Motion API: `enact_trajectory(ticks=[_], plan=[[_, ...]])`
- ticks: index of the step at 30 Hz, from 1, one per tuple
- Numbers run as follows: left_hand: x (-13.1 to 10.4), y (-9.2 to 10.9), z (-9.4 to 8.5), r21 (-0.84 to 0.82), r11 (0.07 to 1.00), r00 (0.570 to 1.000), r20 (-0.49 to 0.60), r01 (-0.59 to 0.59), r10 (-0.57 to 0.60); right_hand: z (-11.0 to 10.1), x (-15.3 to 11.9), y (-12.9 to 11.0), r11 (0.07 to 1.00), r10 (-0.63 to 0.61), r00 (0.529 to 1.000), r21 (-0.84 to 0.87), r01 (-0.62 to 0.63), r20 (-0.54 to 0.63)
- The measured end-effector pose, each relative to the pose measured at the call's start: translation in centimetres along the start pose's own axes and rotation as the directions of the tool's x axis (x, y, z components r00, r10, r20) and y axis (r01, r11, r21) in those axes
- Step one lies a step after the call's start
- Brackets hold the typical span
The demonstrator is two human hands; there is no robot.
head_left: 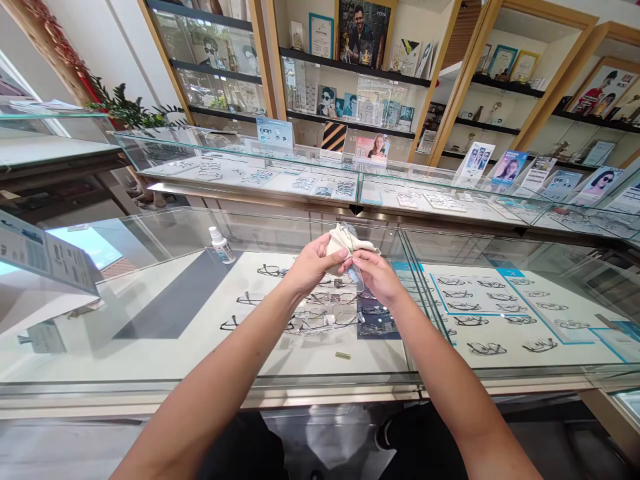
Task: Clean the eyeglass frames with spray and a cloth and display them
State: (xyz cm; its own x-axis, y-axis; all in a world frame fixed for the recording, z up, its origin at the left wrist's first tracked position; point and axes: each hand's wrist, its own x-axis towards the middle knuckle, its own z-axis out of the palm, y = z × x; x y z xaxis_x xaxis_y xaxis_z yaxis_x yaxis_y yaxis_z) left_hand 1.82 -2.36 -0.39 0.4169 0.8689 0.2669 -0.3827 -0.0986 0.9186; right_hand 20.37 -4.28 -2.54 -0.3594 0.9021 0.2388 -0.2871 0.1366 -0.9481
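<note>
Above the glass counter, both my hands meet around a crumpled cream cloth [341, 241]. My left hand [313, 263] is closed on it, the thumb pressing the fabric from the front. With fingertips pinched together, my right hand [375, 270] meets the cloth's right side. A clear, bluish lens-like thing [358, 279] shows below and between the fingers; the cloth and fingers hide most of it. Beneath my hands, several pairs of eyeglasses [320, 319] lie in rows inside the case. A white spray bottle [221, 245] stands upright on the counter, left of my hands.
The glass counter [210, 373] runs across in front of me. More eyeglasses [487, 348] are displayed to the right. A sign stand [45, 267] is at the left. Behind stand another display case [240, 180] and shelves [350, 67] with pictures and awards.
</note>
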Motion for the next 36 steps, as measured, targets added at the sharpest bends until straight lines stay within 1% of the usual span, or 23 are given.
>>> enact_trajectory(ticks=[3,7,11,13,15,17,18,20,21,23,27,30,33,34,36], plan=[[-0.1,0.1,-0.1,0.047,0.999,0.999,-0.019,-0.025,0.026,0.2,0.0,0.1,1.000,0.018,1.000,0.022,-0.018,-0.001],[-0.2,-0.3,0.1,0.094,0.995,0.995,-0.093,-0.029,0.038,0.6,0.0,0.4,0.999,0.019,0.999,-0.031,-0.018,0.031],[-0.3,-0.6,0.6,0.143,0.985,0.983,-0.143,-0.094,0.115,0.9,-0.2,0.6,0.996,0.014,0.998,-0.085,-0.008,0.063],[-0.3,-0.3,0.4,0.166,0.981,0.987,-0.107,-0.105,0.123,0.8,-0.3,0.5,0.997,0.006,0.998,-0.080,-0.002,0.055],[-0.2,0.2,-0.4,0.176,0.981,0.996,-0.010,-0.080,0.084,0.6,-0.3,0.2,0.998,0.010,0.999,-0.067,-0.007,0.039],[-0.1,0.8,-1.5,0.182,0.982,0.994,0.100,-0.056,0.038,0.4,-0.3,-0.2,0.998,0.018,1.000,-0.058,-0.017,0.021],[-0.1,1.1,-2.0,0.184,0.982,0.991,0.135,-0.048,0.023,0.2,-0.3,-0.3,0.998,0.022,1.000,-0.054,-0.021,0.013],[-0.1,1.4,-2.6,0.185,0.982,0.988,0.152,-0.036,0.007,0.0,-0.2,-0.6,0.999,0.027,1.000,-0.041,-0.027,0.000],[-0.1,1.5,-2.7,0.185,0.982,0.989,0.146,-0.031,0.003,-0.1,-0.1,-0.6,0.999,0.029,1.000,-0.034,-0.029,-0.005],[-0.2,1.4,-2.3,0.176,0.984,0.992,0.125,-0.038,0.016,-0.2,-0.1,-0.6,0.999,0.031,0.999,-0.021,-0.031,-0.010],[-0.5,0.7,-0.2,0.145,0.983,0.994,0.046,-0.109,0.103,0.0,-0.2,-0.1,0.999,0.002,1.000,-0.046,-0.002,0.010],[-0.6,0.1,0.8,0.148,0.981,0.991,-0.032,-0.124,0.130,0.4,-0.3,0.2,0.993,-0.013,0.999,-0.116,0.017,0.038],[-0.5,-0.1,0.6,0.170,0.974,0.984,-0.077,-0.148,0.163,0.7,-0.5,0.1,0.987,-0.016,0.999,-0.158,0.023,0.045],[-0.4,0.0,0.2,0.177,0.973,0.985,-0.064,-0.146,0.159,0.7,-0.5,-0.1,0.988,-0.017,0.999,-0.156,0.023,0.036],[-0.2,0.2,-0.7,0.177,0.978,0.994,0.002,-0.110,0.111,0.5,-0.5,-0.5,0.991,-0.010,1.000,-0.130,0.011,0.010]])
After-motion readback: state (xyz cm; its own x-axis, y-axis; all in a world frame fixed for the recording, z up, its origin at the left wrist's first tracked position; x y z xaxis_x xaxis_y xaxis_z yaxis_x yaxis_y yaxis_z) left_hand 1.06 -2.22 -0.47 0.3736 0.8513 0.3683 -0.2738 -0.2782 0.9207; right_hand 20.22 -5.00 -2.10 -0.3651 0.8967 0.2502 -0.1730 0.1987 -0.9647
